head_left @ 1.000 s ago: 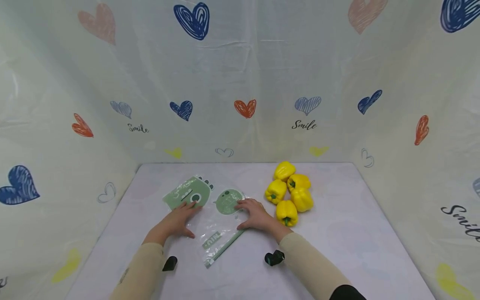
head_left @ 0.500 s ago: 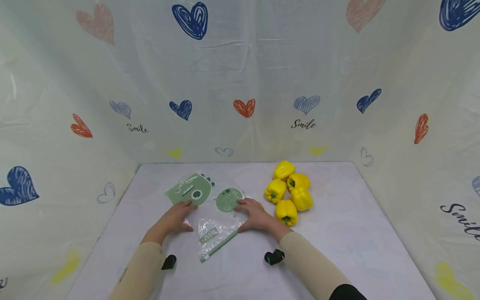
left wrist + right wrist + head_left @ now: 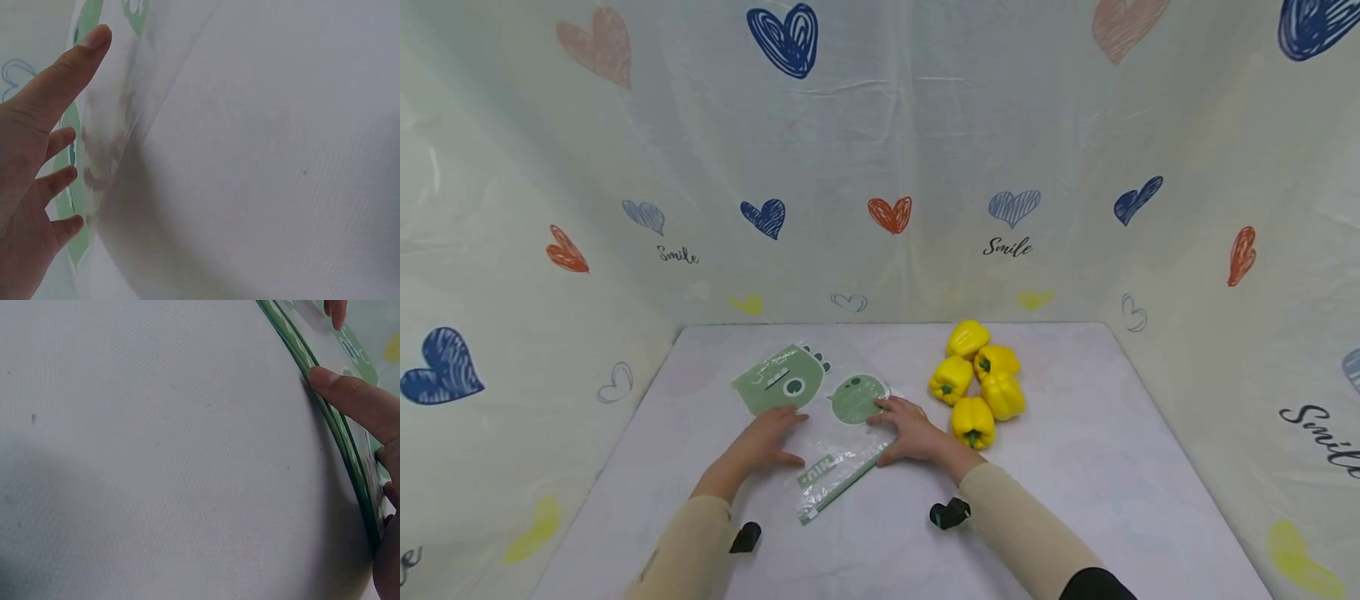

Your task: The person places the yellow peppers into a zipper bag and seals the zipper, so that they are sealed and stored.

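Note:
A clear plastic zip bag lies flat on the table, printed with a green one-eyed creature's head and a round green face. Its green zip strip runs slantwise along the near edge. My left hand is at the bag's left side, fingers and thumb spread, fingertips overlapping the green print. On the other side, my right hand rests on the bag's right edge with fingers stretched beside the round face. In the right wrist view, its thumb touches the green zip strip.
Several yellow bell peppers sit clustered behind and right of the right hand. The white table meets a curtain printed with hearts at its back edge. Black wrist devices stick out near both sleeves.
The bag's near end has shifted slightly back and left. My left hand slid left and back with the bag's side, then moved right. The right hand has stayed nearly still.

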Tool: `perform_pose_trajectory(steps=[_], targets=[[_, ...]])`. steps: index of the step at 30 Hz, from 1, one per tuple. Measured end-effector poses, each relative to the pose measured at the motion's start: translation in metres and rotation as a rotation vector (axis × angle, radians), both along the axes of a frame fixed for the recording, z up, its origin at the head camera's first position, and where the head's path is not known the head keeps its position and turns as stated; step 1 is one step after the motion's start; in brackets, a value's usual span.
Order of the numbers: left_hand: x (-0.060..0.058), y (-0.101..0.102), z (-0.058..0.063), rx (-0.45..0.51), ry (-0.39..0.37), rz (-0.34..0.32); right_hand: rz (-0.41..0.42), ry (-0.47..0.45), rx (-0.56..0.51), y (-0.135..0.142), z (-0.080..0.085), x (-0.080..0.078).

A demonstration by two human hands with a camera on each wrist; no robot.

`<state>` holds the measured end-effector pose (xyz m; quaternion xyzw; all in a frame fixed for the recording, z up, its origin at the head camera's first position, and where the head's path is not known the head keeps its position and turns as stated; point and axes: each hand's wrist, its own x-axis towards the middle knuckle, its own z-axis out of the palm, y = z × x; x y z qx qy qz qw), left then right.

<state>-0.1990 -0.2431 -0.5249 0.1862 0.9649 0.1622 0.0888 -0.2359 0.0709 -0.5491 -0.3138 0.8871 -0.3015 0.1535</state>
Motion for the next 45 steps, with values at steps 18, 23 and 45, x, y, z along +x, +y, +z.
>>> perform_pose_trajectory(steps=[18, 23, 45], targets=[[0.019, 0.021, -0.013, -0.086, -0.023, 0.104, -0.051, 0.066, -0.028, -0.005, -0.001, 0.000], [0.016, 0.017, -0.013, -0.066, -0.022, 0.088, -0.022, 0.088, -0.041, -0.006, -0.002, -0.005], [0.018, 0.019, -0.014, -0.020, -0.004, 0.073, -0.051, 0.142, 0.031, -0.009, -0.014, -0.011]])
